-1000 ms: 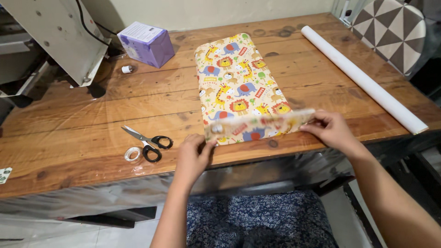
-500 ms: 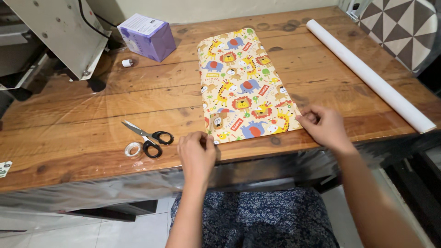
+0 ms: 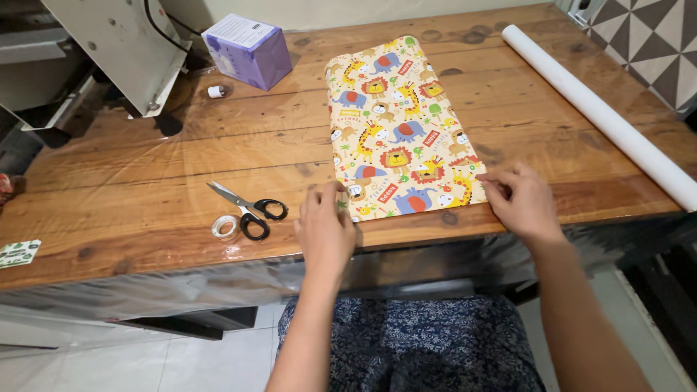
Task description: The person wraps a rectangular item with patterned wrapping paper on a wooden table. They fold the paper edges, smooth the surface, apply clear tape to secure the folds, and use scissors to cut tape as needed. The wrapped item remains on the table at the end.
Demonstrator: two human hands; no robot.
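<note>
A sheet of colourful animal-print wrapping paper (image 3: 399, 123) lies flat on the wooden table (image 3: 145, 174), running from the far edge toward me. My left hand (image 3: 327, 229) rests at the sheet's near left corner, fingertips touching the paper. My right hand (image 3: 519, 203) presses its near right corner with the fingers spread. Neither hand grips anything.
Black-handled scissors (image 3: 250, 210) and a small roll of clear tape (image 3: 225, 227) lie left of my left hand. A purple box (image 3: 247, 51) stands at the back. A long white paper roll (image 3: 602, 112) lies along the right edge. A grey machine (image 3: 109, 51) sits back left.
The near edge of the paper, lifted and folded up between my hands a second ago, has been laid down flat. Both hands now rest on its near corners.
</note>
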